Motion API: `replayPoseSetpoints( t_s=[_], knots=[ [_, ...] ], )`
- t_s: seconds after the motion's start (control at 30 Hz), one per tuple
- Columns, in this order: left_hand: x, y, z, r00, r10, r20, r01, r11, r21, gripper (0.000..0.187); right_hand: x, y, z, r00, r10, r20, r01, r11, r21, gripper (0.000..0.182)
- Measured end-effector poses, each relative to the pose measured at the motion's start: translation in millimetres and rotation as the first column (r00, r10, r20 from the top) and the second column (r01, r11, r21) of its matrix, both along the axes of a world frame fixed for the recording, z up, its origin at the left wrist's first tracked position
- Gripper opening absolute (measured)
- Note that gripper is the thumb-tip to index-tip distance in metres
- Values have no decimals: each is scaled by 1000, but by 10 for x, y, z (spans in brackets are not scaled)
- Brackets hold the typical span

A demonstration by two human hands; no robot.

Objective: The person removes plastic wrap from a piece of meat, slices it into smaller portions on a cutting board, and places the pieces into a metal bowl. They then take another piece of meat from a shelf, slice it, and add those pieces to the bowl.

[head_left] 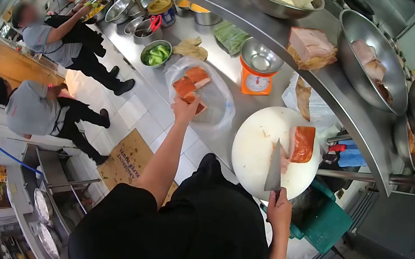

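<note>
My left hand [185,106] has its fingers round a piece of browned meat at the near end of a plastic-lined container [220,111]; more browned meat pieces [197,76] lie just beyond it. In my right hand [280,206] is the handle of a wide knife [274,173], its blade pointing away over the round white cutting board [252,151]. A larger block of meat with orange-brown skin [302,144] rests on the board right of the blade, with small pale scraps beside the blade.
An orange scale [256,83] with a metal bowl stands beyond the board. A bowl of green vegetables [156,54] is at the left. The steel shelf [330,88] overhead holds meat and bowls. Two people [35,108] [53,39] stand at the left; a green bin [329,223] is at right.
</note>
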State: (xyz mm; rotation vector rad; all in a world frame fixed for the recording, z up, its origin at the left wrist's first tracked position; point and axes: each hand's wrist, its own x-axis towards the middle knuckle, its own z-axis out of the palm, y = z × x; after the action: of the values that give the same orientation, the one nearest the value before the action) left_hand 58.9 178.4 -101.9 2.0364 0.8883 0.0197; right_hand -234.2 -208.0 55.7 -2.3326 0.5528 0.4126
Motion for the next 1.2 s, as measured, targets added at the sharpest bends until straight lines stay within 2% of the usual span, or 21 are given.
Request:
replayPoseSetpoints(
  t_s=[0.03, 0.1, 0.13, 0.2, 0.23, 0.3, 0.37, 0.43, 0.47, 0.53, 0.6, 0.67, 0.73, 0.8, 0.83, 0.9, 0.93, 1.0, 1.13, 1.2],
  knots=[
    [2, 1, -51, 1000, -2, 3, 2, 1000, 2, 96, -1, 1, -9, 1000, 2, 8, -2, 1000, -11, 29],
    [-89, -11, -78, 984, -176, 20, 166, 959, 231, 99, -23, 6, -25, 1000, 1, 13, -1, 1000, -18, 29],
    [-150, -29, -45, 984, -179, 20, 170, 957, 233, 99, -26, 5, -30, 1000, -11, -3, 11, 1000, -4, 29],
    [-276, -86, 26, 943, -289, 167, 225, 920, 322, 90, -43, 13, -41, 999, -36, -20, 36, 999, 12, 28],
    [-311, -97, 14, 939, -300, 166, 236, 917, 322, 90, -52, 23, -47, 999, -25, 20, 25, 1000, -11, 29],
    [-358, -39, -30, 877, -429, 218, 306, 847, 434, 80, -79, 38, -99, 998, -35, 52, 37, 999, -38, 30],
    [-331, 32, -95, 885, -439, 152, 322, 816, 479, 75, -166, 39, -179, 971, 5, 238, 2, 999, -32, 33],
    [-369, -34, -53, 875, -441, 200, 238, 751, 617, 72, -235, 41, -62, 970, -35, 242, 35, 999, 4, 34],
    [-396, -109, 105, 826, -487, 284, 216, 739, 638, 60, -270, 31, 12, 968, -67, 241, 58, 997, 44, 34],
    [-432, -355, 408, 640, -641, 423, 255, 697, 670, 50, -411, -36, 72, 950, -145, 277, 129, 989, 76, 31],
    [-517, -747, 449, 396, -763, 510, 533, 644, 549, 45, -550, -128, 114, 892, -282, 352, 222, 954, 203, 28],
    [-844, -1399, 769, 238, -862, 448, 831, 419, 366, 48, -680, -214, 41, 843, -472, 258, 363, 853, 374, 28],
    [-1002, -1935, 880, -10, -931, 364, 891, 157, 426, 61, -765, -292, -57, 804, -530, 270, 410, 822, 395, 29],
    [-1049, -2346, 871, -140, -957, 256, 848, 17, 530, 65, -823, -314, -71, 795, -551, 252, 428, 805, 411, 30],
    [-1080, -2488, 944, -144, -955, 259, 846, 17, 532, 65, -848, -335, -73, 791, -566, 232, 440, 790, 426, 30],
    [-1104, -2680, 1084, -82, -991, -101, 886, -119, 447, 62, -890, -331, -105, 784, -579, 224, 450, 778, 438, 30],
    [-1087, -2726, 1080, -86, -991, -102, 884, -123, 451, 62, -902, -314, -134, 779, -592, 208, 460, 764, 452, 31],
    [-1065, -2775, 1042, -78, -988, -135, 932, -120, 341, 56, -916, -282, -200, 767, -606, 211, 467, 753, 464, 31],
    [-1098, -2779, 926, -107, -989, -103, 947, -133, 292, 54, -947, -244, -289, 764, -611, 208, 478, 752, 455, 31],
    [-1064, -2734, 767, -134, -986, 99, 976, -113, 188, 51, -939, -262, -369, 804, -501, 320, 392, 851, 348, 30]
  ],
)
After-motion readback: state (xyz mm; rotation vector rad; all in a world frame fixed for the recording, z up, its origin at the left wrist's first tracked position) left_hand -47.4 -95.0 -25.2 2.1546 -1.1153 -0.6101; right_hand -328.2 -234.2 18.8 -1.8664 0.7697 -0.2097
